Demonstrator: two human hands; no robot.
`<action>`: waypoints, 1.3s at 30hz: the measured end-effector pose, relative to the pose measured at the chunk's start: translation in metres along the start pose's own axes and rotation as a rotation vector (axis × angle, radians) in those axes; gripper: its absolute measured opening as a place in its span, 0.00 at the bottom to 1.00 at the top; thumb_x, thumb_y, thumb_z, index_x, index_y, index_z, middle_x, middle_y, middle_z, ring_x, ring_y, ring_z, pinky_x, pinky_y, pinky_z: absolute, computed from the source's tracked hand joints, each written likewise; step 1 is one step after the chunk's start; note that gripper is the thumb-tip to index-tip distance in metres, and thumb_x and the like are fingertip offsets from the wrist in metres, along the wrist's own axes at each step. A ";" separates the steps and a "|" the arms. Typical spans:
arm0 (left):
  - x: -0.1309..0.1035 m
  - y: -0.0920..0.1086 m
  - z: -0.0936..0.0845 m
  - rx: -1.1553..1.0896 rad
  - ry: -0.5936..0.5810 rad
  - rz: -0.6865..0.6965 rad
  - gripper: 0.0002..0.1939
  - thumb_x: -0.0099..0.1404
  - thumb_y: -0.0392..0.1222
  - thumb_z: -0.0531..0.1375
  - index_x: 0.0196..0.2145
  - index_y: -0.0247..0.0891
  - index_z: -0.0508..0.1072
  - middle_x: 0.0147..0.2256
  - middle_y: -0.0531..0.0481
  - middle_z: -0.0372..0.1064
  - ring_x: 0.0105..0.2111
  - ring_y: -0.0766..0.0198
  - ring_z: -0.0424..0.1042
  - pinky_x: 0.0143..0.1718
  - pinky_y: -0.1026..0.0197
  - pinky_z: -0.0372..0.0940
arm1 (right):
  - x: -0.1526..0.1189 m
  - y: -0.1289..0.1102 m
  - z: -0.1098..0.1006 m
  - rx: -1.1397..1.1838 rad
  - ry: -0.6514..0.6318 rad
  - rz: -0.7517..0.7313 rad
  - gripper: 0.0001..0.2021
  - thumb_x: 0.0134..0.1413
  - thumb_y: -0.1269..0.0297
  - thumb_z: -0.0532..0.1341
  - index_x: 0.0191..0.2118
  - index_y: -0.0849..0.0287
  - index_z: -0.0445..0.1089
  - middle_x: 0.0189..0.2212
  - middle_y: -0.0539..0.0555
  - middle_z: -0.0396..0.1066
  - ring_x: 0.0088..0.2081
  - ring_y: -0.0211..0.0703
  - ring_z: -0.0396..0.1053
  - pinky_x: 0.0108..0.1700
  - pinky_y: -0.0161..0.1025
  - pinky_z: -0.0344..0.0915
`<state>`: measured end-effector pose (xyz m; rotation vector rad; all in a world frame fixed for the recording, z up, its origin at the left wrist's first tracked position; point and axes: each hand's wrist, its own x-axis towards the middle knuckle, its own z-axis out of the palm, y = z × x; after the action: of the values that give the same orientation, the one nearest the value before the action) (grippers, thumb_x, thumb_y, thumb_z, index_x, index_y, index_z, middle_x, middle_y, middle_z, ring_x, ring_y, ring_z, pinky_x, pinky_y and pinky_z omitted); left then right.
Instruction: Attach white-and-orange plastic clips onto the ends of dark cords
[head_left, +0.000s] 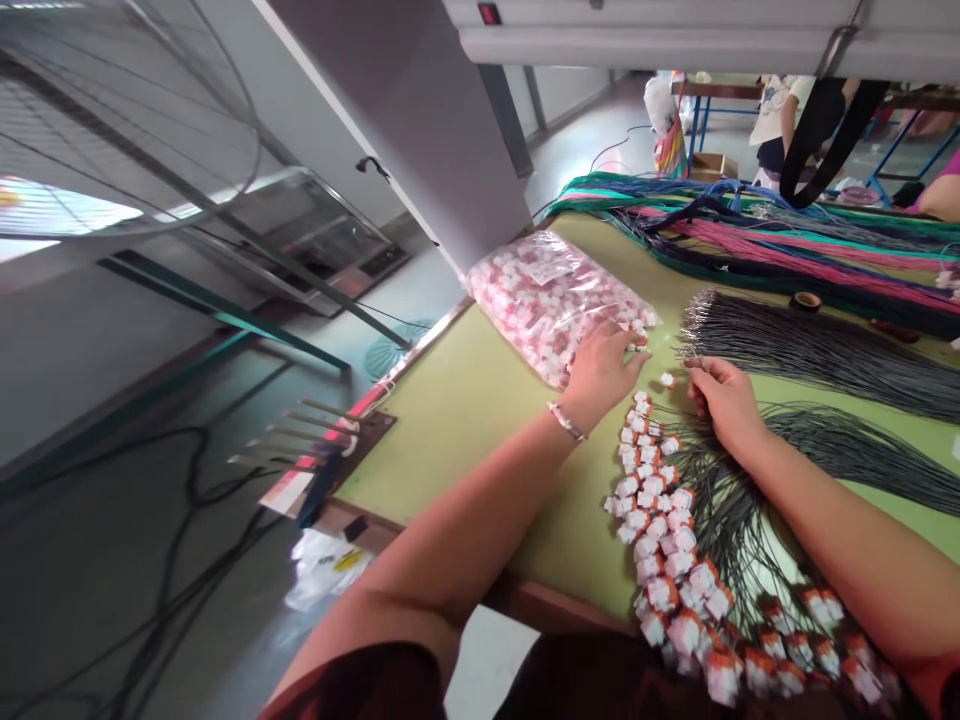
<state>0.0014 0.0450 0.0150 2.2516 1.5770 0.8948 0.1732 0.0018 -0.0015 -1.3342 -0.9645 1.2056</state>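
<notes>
My left hand [604, 370] is at the lower right edge of a clear plastic bag [551, 300] full of small white and red connectors, its thumb and fingers curled around a small connector [637, 343]. To the right, my right hand [724, 400] pinches at the metal-tipped ends of a bundle of thin black wires [817, 345]; what lies between its fingertips is too small to make out. A single white and orange connector [668, 380] rests on the table between the hands. Below, many wired connectors [660, 520] lie in a curved row with their black wires fanning right.
The green tabletop [450, 410] has a metal pronged rack [330, 440] at its left corner. Blue, pink and green cables [720, 230] and a tape roll [805, 300] lie at the back right. Beyond are a person [780, 115] and another table.
</notes>
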 end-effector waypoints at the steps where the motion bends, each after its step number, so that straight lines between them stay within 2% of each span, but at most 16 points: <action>1: 0.007 -0.001 0.006 0.114 0.021 -0.003 0.11 0.60 0.43 0.62 0.38 0.36 0.77 0.40 0.40 0.70 0.45 0.51 0.66 0.49 0.49 0.62 | 0.000 0.000 0.000 0.001 0.005 -0.002 0.11 0.40 0.59 0.62 0.31 0.57 0.66 0.14 0.43 0.62 0.16 0.33 0.54 0.17 0.31 0.50; 3: 0.020 -0.004 0.019 0.258 0.018 0.005 0.10 0.58 0.44 0.63 0.35 0.35 0.77 0.41 0.39 0.68 0.47 0.47 0.64 0.50 0.47 0.61 | -0.001 0.000 0.001 -0.017 0.007 -0.004 0.09 0.39 0.60 0.61 0.29 0.56 0.64 0.14 0.43 0.62 0.16 0.33 0.55 0.16 0.31 0.50; 6: 0.030 -0.007 0.034 0.314 0.027 0.003 0.07 0.59 0.41 0.63 0.33 0.34 0.76 0.40 0.37 0.69 0.47 0.46 0.64 0.49 0.47 0.60 | -0.002 0.000 0.000 -0.035 -0.002 -0.001 0.08 0.38 0.61 0.62 0.26 0.57 0.63 0.15 0.44 0.64 0.17 0.33 0.58 0.17 0.31 0.53; 10: 0.025 -0.010 0.031 0.275 0.018 0.079 0.06 0.61 0.39 0.60 0.34 0.34 0.76 0.39 0.38 0.70 0.45 0.49 0.67 0.49 0.49 0.62 | -0.001 0.001 0.001 0.032 0.035 -0.014 0.10 0.36 0.60 0.63 0.25 0.57 0.64 0.17 0.44 0.63 0.20 0.34 0.58 0.21 0.32 0.59; 13: 0.015 -0.009 0.020 0.056 0.048 0.096 0.08 0.63 0.38 0.59 0.39 0.36 0.75 0.39 0.41 0.73 0.43 0.53 0.69 0.47 0.51 0.63 | 0.000 0.002 0.001 0.007 0.011 -0.051 0.10 0.38 0.58 0.64 0.24 0.57 0.65 0.16 0.43 0.58 0.19 0.33 0.54 0.20 0.33 0.57; 15: 0.006 -0.008 0.014 -0.209 0.063 0.003 0.10 0.62 0.38 0.59 0.41 0.35 0.75 0.37 0.43 0.74 0.39 0.57 0.72 0.44 0.54 0.66 | -0.001 0.004 0.001 -0.050 -0.037 -0.090 0.10 0.41 0.56 0.62 0.24 0.58 0.66 0.16 0.43 0.56 0.18 0.33 0.51 0.20 0.33 0.53; 18: -0.008 -0.007 0.015 -0.625 -0.038 -0.209 0.12 0.60 0.38 0.60 0.42 0.33 0.76 0.32 0.46 0.75 0.30 0.63 0.73 0.35 0.58 0.69 | -0.002 0.005 0.000 -0.163 -0.077 -0.189 0.10 0.44 0.58 0.61 0.23 0.59 0.67 0.17 0.45 0.58 0.20 0.32 0.51 0.22 0.33 0.51; 20: -0.016 -0.006 0.019 -0.773 -0.108 -0.270 0.14 0.58 0.37 0.61 0.43 0.33 0.76 0.32 0.46 0.75 0.29 0.66 0.72 0.33 0.61 0.69 | -0.003 0.004 -0.001 -0.230 -0.081 -0.247 0.09 0.44 0.59 0.60 0.21 0.59 0.67 0.18 0.45 0.59 0.22 0.33 0.53 0.24 0.33 0.51; 25: -0.023 -0.002 0.024 -0.937 -0.152 -0.226 0.25 0.53 0.34 0.65 0.50 0.34 0.72 0.36 0.46 0.75 0.30 0.68 0.72 0.31 0.65 0.69 | -0.007 0.002 0.001 -0.343 -0.020 -0.317 0.07 0.42 0.62 0.58 0.20 0.59 0.67 0.17 0.46 0.60 0.22 0.34 0.54 0.27 0.33 0.54; 30: -0.023 -0.002 0.025 -0.976 -0.135 -0.223 0.13 0.51 0.36 0.67 0.36 0.33 0.75 0.33 0.47 0.75 0.31 0.69 0.72 0.33 0.66 0.69 | -0.009 0.002 0.002 -0.440 0.029 -0.398 0.06 0.41 0.64 0.57 0.19 0.58 0.63 0.15 0.45 0.57 0.21 0.33 0.52 0.26 0.33 0.53; 34: -0.025 -0.004 0.026 -1.003 -0.173 -0.222 0.13 0.52 0.36 0.67 0.37 0.35 0.77 0.32 0.48 0.75 0.28 0.70 0.71 0.31 0.66 0.68 | -0.009 0.003 0.002 -0.472 0.035 -0.430 0.06 0.42 0.65 0.56 0.19 0.58 0.62 0.15 0.45 0.57 0.21 0.33 0.52 0.26 0.33 0.53; 39: -0.027 -0.005 0.027 -1.001 -0.201 -0.170 0.12 0.53 0.36 0.66 0.38 0.37 0.79 0.33 0.49 0.75 0.31 0.69 0.72 0.35 0.64 0.69 | -0.009 0.002 0.002 -0.463 0.041 -0.436 0.07 0.43 0.64 0.55 0.19 0.58 0.62 0.16 0.45 0.57 0.21 0.33 0.52 0.26 0.34 0.53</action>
<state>0.0079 0.0264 -0.0177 1.4104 0.8835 1.0421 0.1699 -0.0072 -0.0020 -1.3915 -1.4743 0.6399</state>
